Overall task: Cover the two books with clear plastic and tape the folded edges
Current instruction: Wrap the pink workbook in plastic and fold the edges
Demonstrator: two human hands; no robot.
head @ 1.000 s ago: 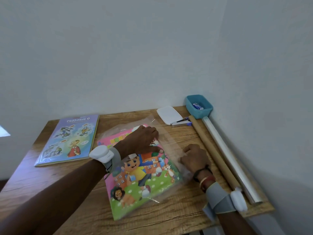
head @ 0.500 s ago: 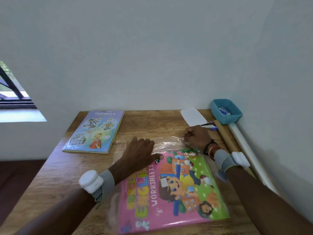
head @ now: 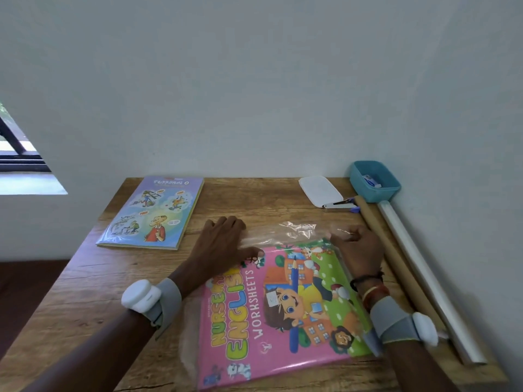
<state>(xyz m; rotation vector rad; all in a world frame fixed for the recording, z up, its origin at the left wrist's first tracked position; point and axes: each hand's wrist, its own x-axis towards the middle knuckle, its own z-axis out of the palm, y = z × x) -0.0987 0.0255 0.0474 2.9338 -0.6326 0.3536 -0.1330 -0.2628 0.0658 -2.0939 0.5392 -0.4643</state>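
A pink and green worksheets book point(head: 283, 312) lies on the wooden table point(head: 85, 301) on a sheet of clear plastic point(head: 294, 232) that sticks out past its far edge. My left hand point(head: 220, 244) lies flat with straight fingers on the plastic at the book's far left corner. My right hand point(head: 356, 247) has curled fingers that pinch the plastic at the book's far right corner. A second book point(head: 154, 213), purple-blue with cartoons, lies at the far left of the table.
A white lid point(head: 318, 190) and a stapler point(head: 339, 205) lie at the back. A teal box point(head: 375, 181) stands in the back right corner. A brown roll point(head: 396, 264) and a clear plastic roll point(head: 424, 278) lie along the right wall.
The book has been turned so its title reads toward me. My left hand has slid to the far left corner, my right hand to the far right corner of the plastic.
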